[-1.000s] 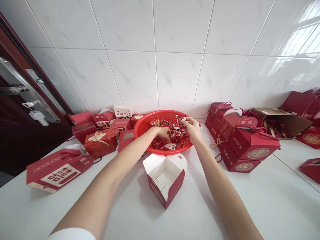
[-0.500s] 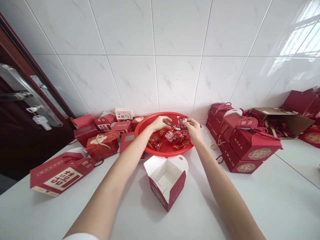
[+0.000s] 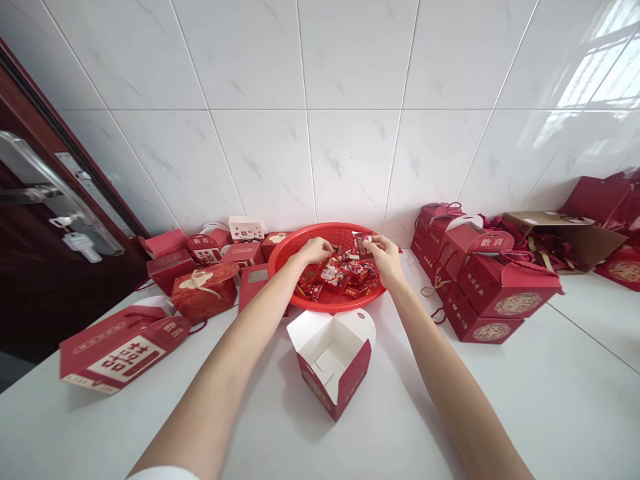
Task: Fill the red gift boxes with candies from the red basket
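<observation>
A red plastic basket holds several candies in shiny red wrappers. Over its left part my left hand is lowered, fingertips bent together among the candies; what they pinch, if anything, is hidden. At the basket's right side my right hand grips a small red wrapped candy between thumb and fingers. Between my forearms stands an open red gift box with a white inside, its flaps up and nothing in it.
Several red gift boxes stand to the left, with a larger one nearer me. Stacked red boxes with cord handles are on the right. Behind them lies an open cardboard box with red ribbons. A tiled wall closes off the back.
My left hand has dipped lower and slightly left into the candies, and its fingers have closed. My right hand keeps its candy in nearly the same spot.
</observation>
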{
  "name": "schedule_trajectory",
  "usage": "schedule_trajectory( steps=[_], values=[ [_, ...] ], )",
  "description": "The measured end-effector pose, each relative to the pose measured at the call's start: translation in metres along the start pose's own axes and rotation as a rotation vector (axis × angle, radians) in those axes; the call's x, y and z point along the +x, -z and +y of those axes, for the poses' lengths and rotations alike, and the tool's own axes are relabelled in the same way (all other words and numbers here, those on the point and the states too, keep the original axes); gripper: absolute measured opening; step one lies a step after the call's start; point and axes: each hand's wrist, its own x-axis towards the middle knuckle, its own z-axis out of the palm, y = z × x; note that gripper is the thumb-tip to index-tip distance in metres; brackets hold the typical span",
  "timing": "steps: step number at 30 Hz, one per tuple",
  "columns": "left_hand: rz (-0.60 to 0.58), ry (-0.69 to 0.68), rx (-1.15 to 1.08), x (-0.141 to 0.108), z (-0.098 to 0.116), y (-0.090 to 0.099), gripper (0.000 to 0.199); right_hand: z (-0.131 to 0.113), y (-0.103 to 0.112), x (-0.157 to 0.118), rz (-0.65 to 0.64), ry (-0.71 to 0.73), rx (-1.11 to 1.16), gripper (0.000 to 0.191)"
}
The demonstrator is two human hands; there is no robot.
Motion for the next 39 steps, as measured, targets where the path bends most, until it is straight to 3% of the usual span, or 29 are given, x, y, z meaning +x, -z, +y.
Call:
schedule_trajectory(
  steps=[8, 17, 20, 26, 29, 34, 39],
  values=[
    [-0.198, 0.142, 0.244, -0.007, 0.001, -0.001, 0.044, 0.001, 0.000, 0.001, 0.009, -0.001, 0.001, 0.026],
    [-0.255, 0.123, 0.320, -0.008, 0.004, -0.006, 0.030, 0.001, -0.001, 0.000, 0.026, 0.001, 0.023, 0.023],
    [-0.222, 0.085, 0.293, -0.009, 0.006, -0.005, 0.026, 0.002, -0.001, 0.001, 0.070, 0.014, 0.059, 0.025],
    [0.003, -0.067, 0.190, -0.008, 0.016, -0.005, 0.014, 0.005, 0.003, 0.007, 0.219, 0.050, 0.168, 0.028],
    [0.010, -0.147, 0.143, -0.004, 0.024, -0.008, 0.014, 0.006, 0.003, 0.007, 0.253, 0.067, 0.194, 0.028],
    [-0.178, -0.321, 0.044, 0.000, 0.051, -0.022, 0.026, 0.005, 0.001, 0.006, 0.255, 0.084, 0.211, 0.029],
    [-0.349, -0.361, 0.109, 0.000, 0.072, -0.046, 0.014, 0.005, -0.001, 0.005, 0.254, 0.091, 0.202, 0.028]
  ],
)
